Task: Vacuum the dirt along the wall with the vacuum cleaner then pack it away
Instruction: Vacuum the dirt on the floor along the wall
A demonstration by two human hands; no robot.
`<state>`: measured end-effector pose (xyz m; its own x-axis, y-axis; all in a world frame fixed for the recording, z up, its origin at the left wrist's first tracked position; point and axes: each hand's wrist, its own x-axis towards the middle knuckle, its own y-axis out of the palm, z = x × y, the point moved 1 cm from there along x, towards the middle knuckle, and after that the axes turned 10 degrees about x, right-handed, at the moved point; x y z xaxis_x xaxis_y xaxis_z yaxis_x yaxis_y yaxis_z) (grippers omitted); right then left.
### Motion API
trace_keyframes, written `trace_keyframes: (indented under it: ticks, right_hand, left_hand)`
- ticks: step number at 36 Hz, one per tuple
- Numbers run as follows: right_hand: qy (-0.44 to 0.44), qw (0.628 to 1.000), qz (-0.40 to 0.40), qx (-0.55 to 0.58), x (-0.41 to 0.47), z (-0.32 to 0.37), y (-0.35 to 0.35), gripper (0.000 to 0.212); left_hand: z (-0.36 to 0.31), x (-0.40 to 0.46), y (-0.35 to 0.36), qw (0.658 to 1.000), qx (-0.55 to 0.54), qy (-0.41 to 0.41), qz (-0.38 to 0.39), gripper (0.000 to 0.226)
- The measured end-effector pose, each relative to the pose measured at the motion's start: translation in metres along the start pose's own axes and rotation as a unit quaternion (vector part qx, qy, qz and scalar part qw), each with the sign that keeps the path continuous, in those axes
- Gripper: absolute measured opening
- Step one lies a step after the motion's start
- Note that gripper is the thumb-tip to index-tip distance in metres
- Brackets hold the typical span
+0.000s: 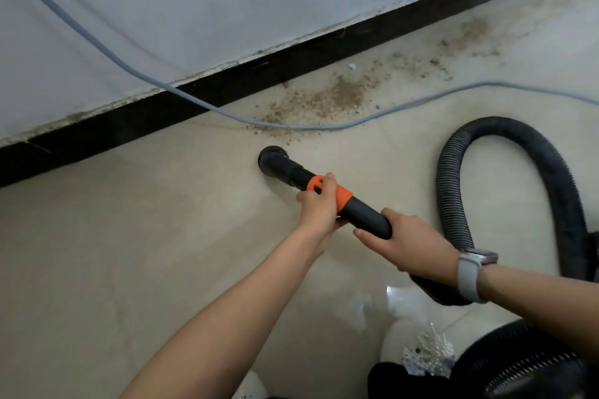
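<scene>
both hands gripped the vacuum wand (363, 215): left hand (319, 204) on its orange collar, right hand (408, 244) behind (smartwatch (470, 274) on wrist); nozzle (271, 160) sat on the floor near the dirt (337, 97) by the baseboard (259, 73).

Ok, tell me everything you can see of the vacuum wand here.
The wand is a black plastic tube with an orange collar, ending in a round black nozzle on the pale floor, just short of the dirt. It slants back towards the person. The left hand grips the collar; the right hand holds the curved rear end, which leads into the ribbed black hose.
</scene>
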<state>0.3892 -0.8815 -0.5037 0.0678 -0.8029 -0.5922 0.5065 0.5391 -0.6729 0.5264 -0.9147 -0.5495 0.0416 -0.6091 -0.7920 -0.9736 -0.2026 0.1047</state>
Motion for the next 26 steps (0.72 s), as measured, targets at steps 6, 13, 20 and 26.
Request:
trace_keyframes:
  ticks: [6, 13, 20, 26]
  right_hand:
    - [-0.002, 0.998, -0.022, -0.055, 0.001, -0.024, -0.009, 0.042]
    - [-0.073, 0.995, -0.036, -0.054, 0.012, -0.003, 0.016, 0.029]
    - [-0.122, 0.981, -0.049, -0.143, 0.017, -0.002, 0.013, 0.035]
    - [-0.12, 0.978, -0.01, -0.171, 0.023, -0.023, -0.016, 0.047]
  left_hand:
    - [0.008, 0.004, 0.023, 1.0, 0.007, -0.002, 0.012, 0.047]
    - [0.006, 0.013, -0.004, 0.999, 0.051, 0.013, -0.012, 0.045]
    - [0.01, 0.0, -0.004, 0.996, 0.077, 0.0, 0.038, 0.031]
    - [0.011, -0.005, 0.008, 0.99, 0.107, -0.031, 0.087, 0.042]
